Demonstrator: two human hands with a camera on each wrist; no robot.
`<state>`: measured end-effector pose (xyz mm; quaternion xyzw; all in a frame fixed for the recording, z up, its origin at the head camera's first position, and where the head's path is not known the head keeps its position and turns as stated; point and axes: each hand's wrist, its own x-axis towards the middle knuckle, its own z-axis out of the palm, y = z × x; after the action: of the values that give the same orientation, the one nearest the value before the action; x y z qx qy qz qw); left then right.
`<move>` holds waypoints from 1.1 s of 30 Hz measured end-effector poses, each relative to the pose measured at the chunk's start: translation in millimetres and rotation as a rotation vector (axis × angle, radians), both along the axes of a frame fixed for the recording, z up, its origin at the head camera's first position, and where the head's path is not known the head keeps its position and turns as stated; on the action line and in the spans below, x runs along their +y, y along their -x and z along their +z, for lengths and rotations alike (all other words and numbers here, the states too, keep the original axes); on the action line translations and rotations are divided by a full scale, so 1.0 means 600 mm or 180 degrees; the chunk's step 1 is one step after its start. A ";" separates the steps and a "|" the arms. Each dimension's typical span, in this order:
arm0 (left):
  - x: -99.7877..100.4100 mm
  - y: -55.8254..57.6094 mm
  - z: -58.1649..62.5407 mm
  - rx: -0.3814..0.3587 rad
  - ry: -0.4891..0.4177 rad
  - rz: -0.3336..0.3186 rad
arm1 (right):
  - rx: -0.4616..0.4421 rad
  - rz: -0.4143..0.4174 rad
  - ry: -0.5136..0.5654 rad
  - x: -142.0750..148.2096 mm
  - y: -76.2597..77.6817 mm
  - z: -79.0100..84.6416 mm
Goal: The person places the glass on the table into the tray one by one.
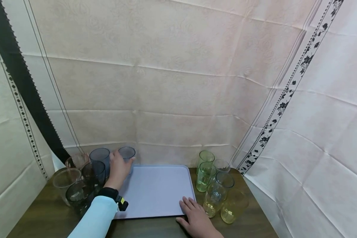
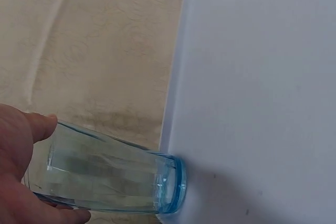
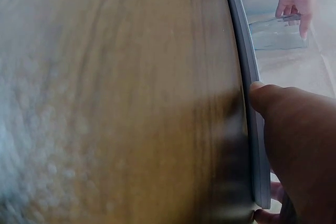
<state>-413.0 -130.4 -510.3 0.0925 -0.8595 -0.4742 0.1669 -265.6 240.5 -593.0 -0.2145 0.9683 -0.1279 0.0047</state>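
Note:
My left hand (image 1: 119, 169) grips a light blue drinking glass (image 1: 127, 152) near its rim, over the far left corner of a pale tray (image 1: 157, 191). In the left wrist view, thumb and fingers are round the upper end of the glass (image 2: 107, 171), and its thick base meets the tray's (image 2: 257, 77) edge area. At the near right corner, my right hand (image 1: 197, 219) rests on the tray with fingers extended. The right wrist view has its thumb (image 3: 278, 98) against the tray's front edge (image 3: 247, 61).
Left of the tray stand another blue glass (image 1: 99, 157), dark glasses (image 1: 93, 173) and clear ones (image 1: 66, 180). Green (image 1: 204, 178), yellow (image 1: 229, 211) and clear glasses crowd the right side. Patterned cloth (image 1: 172, 82) hangs behind and beside the wooden table (image 1: 44, 215).

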 end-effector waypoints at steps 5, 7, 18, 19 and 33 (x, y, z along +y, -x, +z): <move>-0.002 0.006 -0.009 -0.0051 0.0034 0.0020 | -0.0016 0.0005 0.0014 0.000 -0.001 -0.001; -0.003 0.009 -0.011 -0.0055 0.0054 0.0018 | -0.0004 0.0013 0.0020 -0.001 -0.002 -0.001; 0.001 -0.003 -0.006 0.0147 0.0005 -0.0065 | 0.0025 0.0019 0.0017 -0.003 -0.005 0.007; 0.002 -0.005 -0.003 0.0175 0.0015 -0.0071 | 0.0025 0.0016 0.0013 -0.003 -0.005 0.007; 0.012 -0.049 0.035 0.0491 0.0184 -0.0061 | -0.0013 -0.0037 -0.0070 -0.004 -0.004 0.005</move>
<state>-383.8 -122.9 -489.3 0.0426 -0.8582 -0.4565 0.2308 -263.3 238.0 -590.0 -0.2085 0.9709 -0.1177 0.0083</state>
